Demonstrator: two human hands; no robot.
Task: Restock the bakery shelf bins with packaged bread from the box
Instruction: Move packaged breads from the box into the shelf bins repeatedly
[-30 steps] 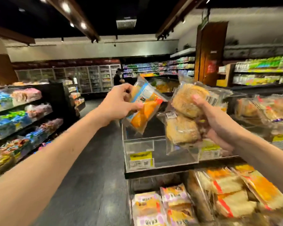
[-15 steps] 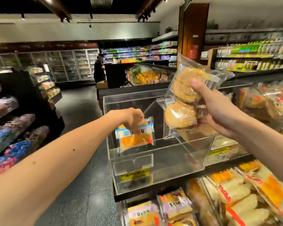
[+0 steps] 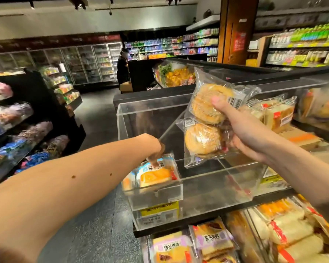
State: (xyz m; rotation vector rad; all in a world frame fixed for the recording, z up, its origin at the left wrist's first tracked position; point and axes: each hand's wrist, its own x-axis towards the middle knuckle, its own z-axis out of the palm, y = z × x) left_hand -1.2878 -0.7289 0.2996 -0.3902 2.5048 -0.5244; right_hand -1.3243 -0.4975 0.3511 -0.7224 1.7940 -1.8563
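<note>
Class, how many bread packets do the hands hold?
3: one orange packet, left hand, inside the clear bin; upper bun packet and lower bun packet, right hand. More may be hidden.

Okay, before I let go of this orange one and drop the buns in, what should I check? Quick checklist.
1. Orange bread packet inside the clear bin: ok, it is at the bin's front left corner.
2. Packet resting on the bin floor: cannot tell; the left hand pinches its top.
3. Room for the buns: ok, bare bin floor shows to the packet's right.
4. Right hand holding both bun packets: ok, they are gripped together above the bin.
5. Price label matches the buns: cannot tell, the print is blurred.
</note>
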